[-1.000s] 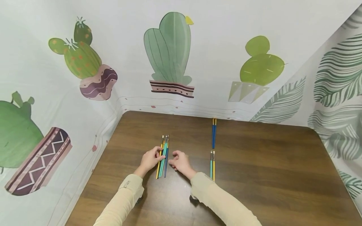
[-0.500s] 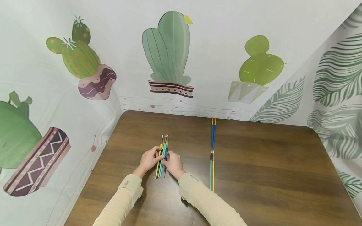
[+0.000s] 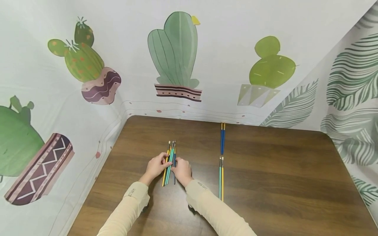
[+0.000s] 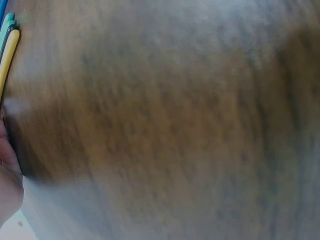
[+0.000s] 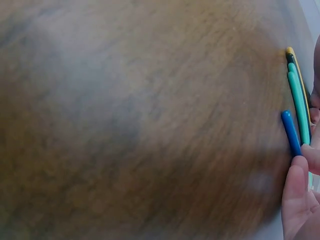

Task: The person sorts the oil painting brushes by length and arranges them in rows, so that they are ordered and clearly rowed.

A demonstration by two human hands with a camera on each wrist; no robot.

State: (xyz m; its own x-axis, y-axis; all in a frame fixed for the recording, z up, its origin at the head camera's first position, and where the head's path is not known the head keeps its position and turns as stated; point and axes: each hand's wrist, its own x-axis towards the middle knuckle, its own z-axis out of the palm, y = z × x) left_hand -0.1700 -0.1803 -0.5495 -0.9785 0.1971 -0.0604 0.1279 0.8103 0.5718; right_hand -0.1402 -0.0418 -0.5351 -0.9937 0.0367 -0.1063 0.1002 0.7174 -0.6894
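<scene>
My left hand (image 3: 156, 166) holds a bunch of thin paintbrushes, its thumb lying across them and its fingers on their left side. Yellow (image 3: 163, 180) and green (image 3: 167, 177) handles stick out below the thumb, bristles pointing to the far side of the table. At the bunch's right side, my right hand (image 3: 182, 172) pinches a blue paintbrush (image 5: 290, 131) between thumb and fingers. A narrow gap separates the blue handle's lower end from the green ones. The left wrist view catches only the tips of the handles, with a yellow one (image 4: 8, 55) outermost.
Two blue paintbrushes (image 3: 222, 141) lie side by side near the back edge of the brown table (image 3: 280, 170). In front of them lie a green paintbrush (image 3: 220, 180) and a yellow paintbrush (image 3: 222, 180). A cactus-print cloth (image 3: 218, 65) hangs behind the table.
My right hand has come left to the bunch and taken hold of the blue paintbrush, whose lower end has swung slightly right. The left hand stays at the bunch.
</scene>
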